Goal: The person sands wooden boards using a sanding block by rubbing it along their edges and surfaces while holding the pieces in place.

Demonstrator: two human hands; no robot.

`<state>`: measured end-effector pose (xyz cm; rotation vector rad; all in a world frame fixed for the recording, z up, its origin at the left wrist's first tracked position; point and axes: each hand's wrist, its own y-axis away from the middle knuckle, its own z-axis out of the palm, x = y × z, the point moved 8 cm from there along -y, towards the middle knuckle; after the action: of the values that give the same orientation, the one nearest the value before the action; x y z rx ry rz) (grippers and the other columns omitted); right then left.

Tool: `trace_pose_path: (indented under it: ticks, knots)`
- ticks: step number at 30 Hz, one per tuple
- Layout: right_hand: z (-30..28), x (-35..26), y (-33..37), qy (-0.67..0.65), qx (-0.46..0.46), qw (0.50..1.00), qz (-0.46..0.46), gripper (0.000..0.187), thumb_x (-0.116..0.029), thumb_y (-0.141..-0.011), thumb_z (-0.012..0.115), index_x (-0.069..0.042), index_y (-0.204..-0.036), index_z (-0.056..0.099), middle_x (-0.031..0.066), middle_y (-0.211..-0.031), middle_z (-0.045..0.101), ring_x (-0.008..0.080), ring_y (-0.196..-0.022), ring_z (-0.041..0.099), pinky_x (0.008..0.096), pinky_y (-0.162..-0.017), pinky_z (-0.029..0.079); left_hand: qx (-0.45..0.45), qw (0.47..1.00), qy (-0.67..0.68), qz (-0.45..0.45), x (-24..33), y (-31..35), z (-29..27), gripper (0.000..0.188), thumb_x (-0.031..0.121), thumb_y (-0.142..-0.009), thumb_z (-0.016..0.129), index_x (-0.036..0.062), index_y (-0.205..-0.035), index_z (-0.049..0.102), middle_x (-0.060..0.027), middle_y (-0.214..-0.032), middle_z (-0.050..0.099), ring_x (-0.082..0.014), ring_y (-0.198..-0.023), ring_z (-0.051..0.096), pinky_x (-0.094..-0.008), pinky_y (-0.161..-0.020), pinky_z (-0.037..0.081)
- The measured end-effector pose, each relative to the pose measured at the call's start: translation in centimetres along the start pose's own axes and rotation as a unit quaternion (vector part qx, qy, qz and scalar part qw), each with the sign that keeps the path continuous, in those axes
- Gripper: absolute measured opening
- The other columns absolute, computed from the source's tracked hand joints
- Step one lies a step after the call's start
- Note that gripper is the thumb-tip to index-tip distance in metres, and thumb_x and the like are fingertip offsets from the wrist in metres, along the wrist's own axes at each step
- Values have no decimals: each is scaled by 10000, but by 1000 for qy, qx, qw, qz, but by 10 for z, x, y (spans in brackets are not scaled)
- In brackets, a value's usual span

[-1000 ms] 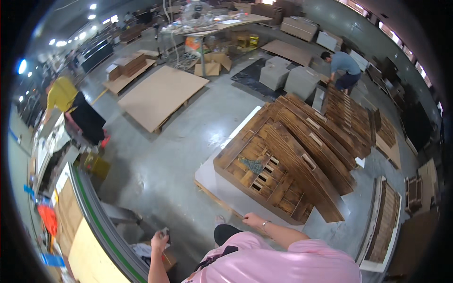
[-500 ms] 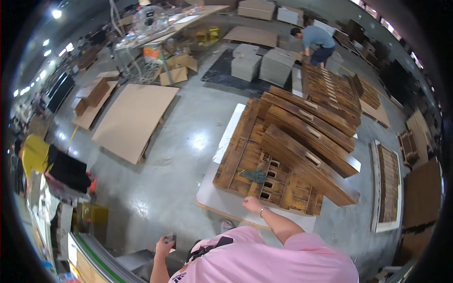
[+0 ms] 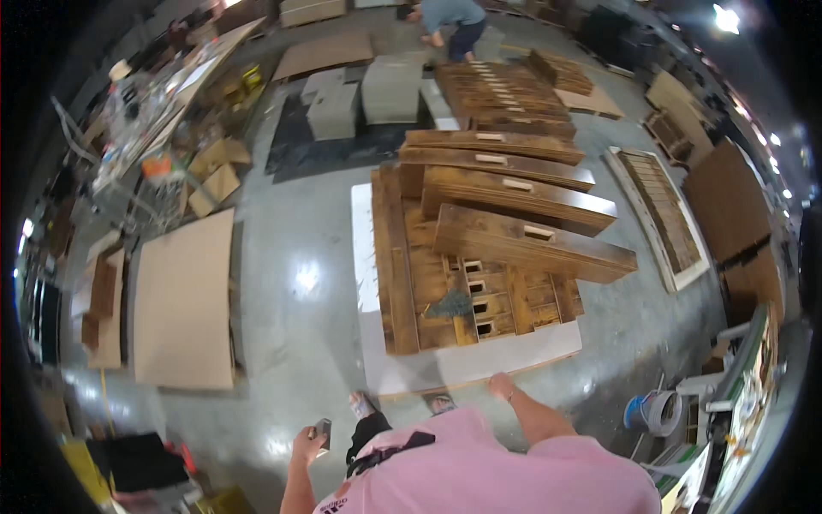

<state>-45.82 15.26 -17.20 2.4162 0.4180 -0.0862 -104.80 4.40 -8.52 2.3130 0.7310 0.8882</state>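
Note:
My left hand (image 3: 307, 446) hangs low, closed around a small grey boxy object (image 3: 323, 433) whose kind I cannot make out. My right hand (image 3: 501, 387) hangs just over the near edge of a white board (image 3: 479, 367); its fingers are too small and blurred to read. On that board lie flat brown wood-grain panels (image 3: 396, 283) with a row of rectangular cutouts. A crumpled dark green glove (image 3: 451, 303) rests on them. Several long box-shaped wooden pieces (image 3: 548, 248), each with a slot, lie fanned across the panels' far right part.
A flat tan board (image 3: 184, 300) lies left on the grey floor. Stacked grey sheets (image 3: 391, 90) and more wooden pieces (image 3: 497, 98) stand ahead, near a bent-over person (image 3: 454, 21). A cluttered table (image 3: 163, 120) is far left; a bucket (image 3: 658, 413) stands right.
The view has swung right, so the panels sit further left and more squarely ahead. My right hand has drawn back from the panels toward me. My left hand still holds the grey object.

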Motion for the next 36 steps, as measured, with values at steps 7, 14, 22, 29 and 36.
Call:
trace_pose_path:
  ticks: [7,14,22,29,36]
  knots:
    - [-13,-99,56,-421,107,876,210,222,-234,-805,600,-43,-830,709,135,-726,679,233,-714,667,381,-678,522,-85,992,-54,81,77,-109,-77,540,317,-739,746,-14,-1152,639,-224,-993,702,-314,-941,681,-390,-825,527]
    - [-41,-162,71,-463,138,855,186,269,-283,-826,592,-33,-822,692,145,-706,663,222,-656,650,363,-639,512,-72,982,-42,170,117,-180,-97,548,328,-761,718,-23,-1174,632,-231,-968,695,-307,-911,678,-390,-819,517]
    - [17,-79,50,-137,110,979,101,232,-247,-790,604,-36,-787,698,154,-815,702,254,-676,688,366,-624,538,-147,978,88,120,227,-148,-57,488,300,-862,654,-11,-1235,601,-92,-914,672,-156,-782,616,-302,-679,480]
    - [-18,-34,3,-751,120,526,382,299,-300,-898,554,-20,-937,651,90,-861,698,193,-663,664,315,-611,535,-253,956,132,65,296,-175,-12,459,326,-910,580,64,-1286,580,-17,-910,647,-101,-782,588,-262,-652,433]
    - [-97,-14,-173,-904,216,277,243,438,-337,-956,480,-9,-1235,559,167,-1278,617,274,-1159,601,380,-945,468,-349,929,88,86,307,-293,60,435,175,-896,630,-10,-1280,544,-100,-1016,664,-148,-884,625,-283,-783,500]
